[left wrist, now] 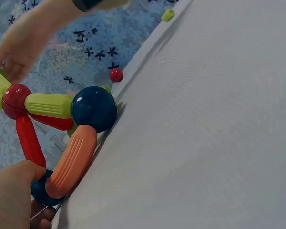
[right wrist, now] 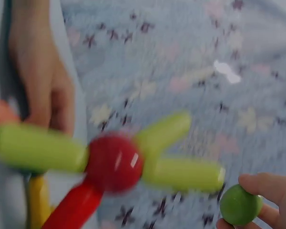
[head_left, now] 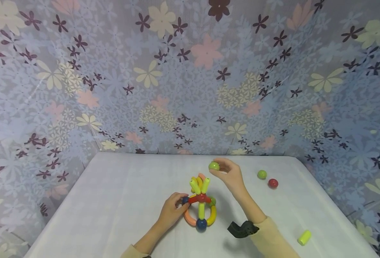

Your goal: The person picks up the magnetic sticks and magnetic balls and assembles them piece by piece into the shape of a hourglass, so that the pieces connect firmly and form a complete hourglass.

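A toy structure of coloured rods and balls stands on the white table. Its red ball [right wrist: 115, 162] joins green rods [right wrist: 183, 172] and red rods [left wrist: 29, 140]; a dark blue ball [head_left: 201, 224] sits low at the front, between a curved orange rod [left wrist: 72, 162] and a curved yellow rod [head_left: 212, 215]. My left hand [head_left: 173, 208] grips the structure's left side, at another blue ball [left wrist: 46, 189] and the end of a red rod. My right hand [head_left: 230, 174] pinches a green ball [right wrist: 240, 205] in the air, above and to the right of the upright green rods.
On the right of the white table [head_left: 122, 193] lie a loose green ball [head_left: 262, 174], a red ball [head_left: 273, 183] and, nearer the front, a short green rod [head_left: 304, 237]. A flowered cloth [head_left: 190, 89] hangs behind. A black strap [head_left: 242, 229] hangs at the right wrist.
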`<state>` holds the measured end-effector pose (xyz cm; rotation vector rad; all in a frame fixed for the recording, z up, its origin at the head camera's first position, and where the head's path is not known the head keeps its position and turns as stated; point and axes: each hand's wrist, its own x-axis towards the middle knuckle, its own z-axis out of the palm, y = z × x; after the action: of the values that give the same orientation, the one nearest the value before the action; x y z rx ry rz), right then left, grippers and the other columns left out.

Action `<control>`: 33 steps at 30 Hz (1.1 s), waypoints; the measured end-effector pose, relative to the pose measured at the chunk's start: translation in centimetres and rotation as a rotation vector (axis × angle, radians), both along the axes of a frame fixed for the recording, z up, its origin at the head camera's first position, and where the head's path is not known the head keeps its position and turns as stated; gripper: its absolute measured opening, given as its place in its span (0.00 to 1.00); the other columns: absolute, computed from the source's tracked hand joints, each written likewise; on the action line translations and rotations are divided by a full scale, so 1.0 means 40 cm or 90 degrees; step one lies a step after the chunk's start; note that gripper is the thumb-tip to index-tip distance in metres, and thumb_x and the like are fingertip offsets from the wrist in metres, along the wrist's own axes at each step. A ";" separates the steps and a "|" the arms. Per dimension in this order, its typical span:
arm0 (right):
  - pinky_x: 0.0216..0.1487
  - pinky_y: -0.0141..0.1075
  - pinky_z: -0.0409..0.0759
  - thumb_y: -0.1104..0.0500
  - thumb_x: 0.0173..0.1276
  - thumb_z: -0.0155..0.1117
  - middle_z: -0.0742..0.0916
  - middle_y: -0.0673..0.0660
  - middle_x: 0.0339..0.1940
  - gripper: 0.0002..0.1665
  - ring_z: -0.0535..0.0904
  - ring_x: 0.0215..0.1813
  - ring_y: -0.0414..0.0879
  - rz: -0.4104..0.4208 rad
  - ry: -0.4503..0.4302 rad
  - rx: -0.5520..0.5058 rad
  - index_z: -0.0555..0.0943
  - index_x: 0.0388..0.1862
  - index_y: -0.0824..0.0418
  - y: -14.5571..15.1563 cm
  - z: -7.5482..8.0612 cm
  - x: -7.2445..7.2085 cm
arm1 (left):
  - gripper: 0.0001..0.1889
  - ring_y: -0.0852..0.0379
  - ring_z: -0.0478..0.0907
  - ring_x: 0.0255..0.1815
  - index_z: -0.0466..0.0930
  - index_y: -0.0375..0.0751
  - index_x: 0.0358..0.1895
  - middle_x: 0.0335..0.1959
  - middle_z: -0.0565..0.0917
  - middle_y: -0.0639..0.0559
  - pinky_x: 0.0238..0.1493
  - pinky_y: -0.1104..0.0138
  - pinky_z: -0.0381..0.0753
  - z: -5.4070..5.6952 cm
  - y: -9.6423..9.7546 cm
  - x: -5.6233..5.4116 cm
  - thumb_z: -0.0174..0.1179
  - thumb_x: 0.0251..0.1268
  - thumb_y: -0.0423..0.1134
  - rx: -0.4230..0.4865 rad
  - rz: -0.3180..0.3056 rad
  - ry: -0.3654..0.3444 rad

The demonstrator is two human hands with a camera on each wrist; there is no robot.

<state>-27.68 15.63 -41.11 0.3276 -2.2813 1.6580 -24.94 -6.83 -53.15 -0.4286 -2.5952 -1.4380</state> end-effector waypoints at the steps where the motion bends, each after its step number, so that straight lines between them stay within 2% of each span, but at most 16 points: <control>1: 0.51 0.33 0.79 0.63 0.56 0.71 0.85 0.62 0.50 0.23 0.79 0.42 0.33 0.018 0.005 0.004 0.80 0.52 0.65 -0.013 0.010 0.004 | 0.17 0.61 0.72 0.37 0.80 0.44 0.51 0.40 0.80 0.53 0.35 0.75 0.68 0.000 0.000 0.000 0.63 0.60 0.44 0.001 0.000 0.000; 5: 0.55 0.45 0.78 0.61 0.57 0.71 0.85 0.61 0.49 0.23 0.81 0.45 0.39 0.095 0.015 0.017 0.80 0.52 0.63 -0.059 0.039 0.013 | 0.17 0.62 0.71 0.36 0.80 0.44 0.51 0.39 0.80 0.53 0.35 0.75 0.67 -0.001 -0.002 0.000 0.63 0.60 0.43 0.004 -0.004 -0.003; 9: 0.55 0.41 0.78 0.61 0.58 0.71 0.86 0.61 0.47 0.21 0.81 0.46 0.43 0.166 0.025 0.047 0.80 0.51 0.63 -0.096 0.049 0.017 | 0.17 0.61 0.74 0.38 0.80 0.44 0.51 0.40 0.81 0.53 0.36 0.75 0.68 -0.003 -0.003 0.002 0.62 0.61 0.44 0.012 -0.010 -0.002; 12: 0.55 0.42 0.77 0.61 0.57 0.71 0.87 0.60 0.46 0.21 0.82 0.45 0.46 0.201 0.033 0.077 0.81 0.50 0.62 -0.116 0.051 0.022 | 0.17 0.61 0.74 0.39 0.80 0.44 0.51 0.41 0.81 0.53 0.37 0.75 0.69 -0.006 -0.004 0.004 0.62 0.61 0.45 0.012 -0.014 0.003; 15: 0.58 0.54 0.73 0.59 0.56 0.72 0.87 0.57 0.46 0.21 0.81 0.46 0.48 0.203 0.038 0.111 0.81 0.50 0.60 -0.126 0.049 0.028 | 0.17 0.61 0.74 0.39 0.80 0.44 0.51 0.41 0.82 0.53 0.37 0.75 0.70 -0.006 -0.006 0.004 0.62 0.61 0.45 0.009 -0.018 0.009; 18: 0.59 0.59 0.69 0.58 0.55 0.73 0.87 0.55 0.45 0.21 0.80 0.47 0.48 0.194 0.038 0.135 0.82 0.49 0.60 -0.129 0.046 0.032 | 0.16 0.61 0.74 0.38 0.80 0.45 0.51 0.41 0.82 0.53 0.36 0.75 0.70 -0.005 -0.008 0.003 0.62 0.60 0.44 0.008 -0.019 0.018; 26: 0.59 0.58 0.69 0.57 0.55 0.74 0.87 0.54 0.45 0.21 0.79 0.45 0.47 0.197 0.039 0.147 0.82 0.48 0.56 -0.126 0.031 0.031 | 0.16 0.62 0.74 0.38 0.80 0.45 0.51 0.41 0.82 0.54 0.37 0.75 0.70 -0.008 -0.009 -0.001 0.62 0.61 0.44 0.002 -0.021 0.035; 33: 0.59 0.59 0.69 0.57 0.55 0.73 0.87 0.54 0.44 0.21 0.79 0.44 0.45 0.191 0.045 0.144 0.82 0.49 0.55 -0.127 0.020 0.027 | 0.16 0.59 0.76 0.39 0.80 0.43 0.51 0.41 0.82 0.52 0.37 0.74 0.71 0.001 -0.011 0.001 0.62 0.59 0.39 0.020 -0.023 0.058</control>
<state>-26.60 10.54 -40.31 0.8015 -2.4636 1.4862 -24.92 -7.26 -53.09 -0.5260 -2.5021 -1.4334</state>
